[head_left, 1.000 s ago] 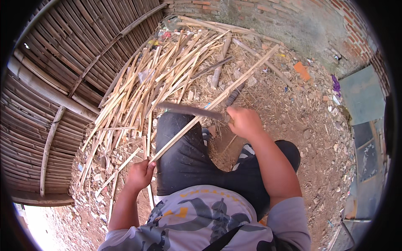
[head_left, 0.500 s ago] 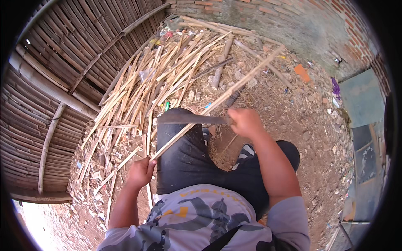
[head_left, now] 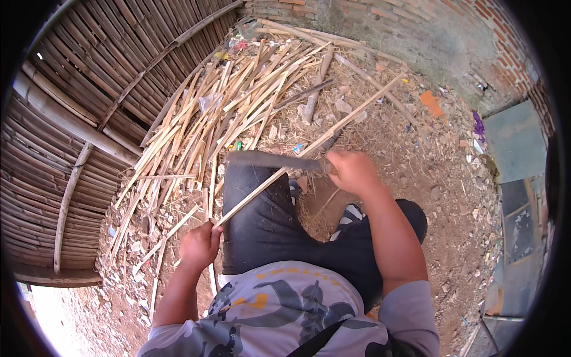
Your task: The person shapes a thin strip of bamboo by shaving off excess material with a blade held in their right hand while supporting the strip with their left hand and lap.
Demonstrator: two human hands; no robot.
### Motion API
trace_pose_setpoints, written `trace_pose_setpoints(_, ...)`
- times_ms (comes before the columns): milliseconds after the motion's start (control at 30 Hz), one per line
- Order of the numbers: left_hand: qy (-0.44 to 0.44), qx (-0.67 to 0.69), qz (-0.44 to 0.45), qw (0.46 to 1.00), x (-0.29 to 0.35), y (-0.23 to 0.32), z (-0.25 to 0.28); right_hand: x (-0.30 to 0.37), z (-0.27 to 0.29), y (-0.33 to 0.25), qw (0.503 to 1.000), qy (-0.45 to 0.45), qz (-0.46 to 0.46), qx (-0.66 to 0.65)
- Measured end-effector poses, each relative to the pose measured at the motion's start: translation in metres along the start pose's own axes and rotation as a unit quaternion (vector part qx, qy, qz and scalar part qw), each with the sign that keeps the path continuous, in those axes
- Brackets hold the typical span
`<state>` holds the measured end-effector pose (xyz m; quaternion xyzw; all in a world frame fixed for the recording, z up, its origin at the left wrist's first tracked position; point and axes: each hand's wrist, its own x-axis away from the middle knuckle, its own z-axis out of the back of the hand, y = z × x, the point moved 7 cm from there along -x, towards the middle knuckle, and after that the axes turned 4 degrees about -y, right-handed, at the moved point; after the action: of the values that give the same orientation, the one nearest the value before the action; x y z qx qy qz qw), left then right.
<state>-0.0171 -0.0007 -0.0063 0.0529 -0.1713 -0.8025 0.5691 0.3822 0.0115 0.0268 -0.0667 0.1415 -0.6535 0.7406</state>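
My left hand (head_left: 201, 244) is closed around the near end of a long, pale bamboo strip (head_left: 253, 194). The strip slants up and away to the right, past my thigh, over the littered ground. In my right hand (head_left: 355, 172) is the handle of a machete. Its broad dark blade (head_left: 262, 159) points left, over my left knee, and crosses the strip just beyond the thigh. Whether the edge bites into the strip cannot be made out. Part of the handle is hidden by my fingers.
A heap of split bamboo strips (head_left: 196, 128) lies ahead to the left, beside a bamboo-slat wall (head_left: 89, 77). Thicker poles (head_left: 318, 86) rest beyond my knees, near a brick wall (head_left: 380, 30). Grey-green panels (head_left: 516, 140) stand at the right.
The machete blade has shifted slightly away from me and to the right along the strip. The strip's far end has dropped a little. My left hand keeps its grip, nearly in place.
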Motion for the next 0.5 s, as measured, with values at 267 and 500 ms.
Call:
trace_pose_setpoints(267,-0.001,0.038,0.004,0.999,0.007,0.007,-0.006,0.003,0.004,0.043,0.991,0.019,-0.111,-0.072)
trace_pose_setpoints(500,-0.025,0.061,-0.004,0.998,0.000,0.004,-0.009,-0.005,-0.029,-0.027,0.993,-0.110,0.023,-0.032)
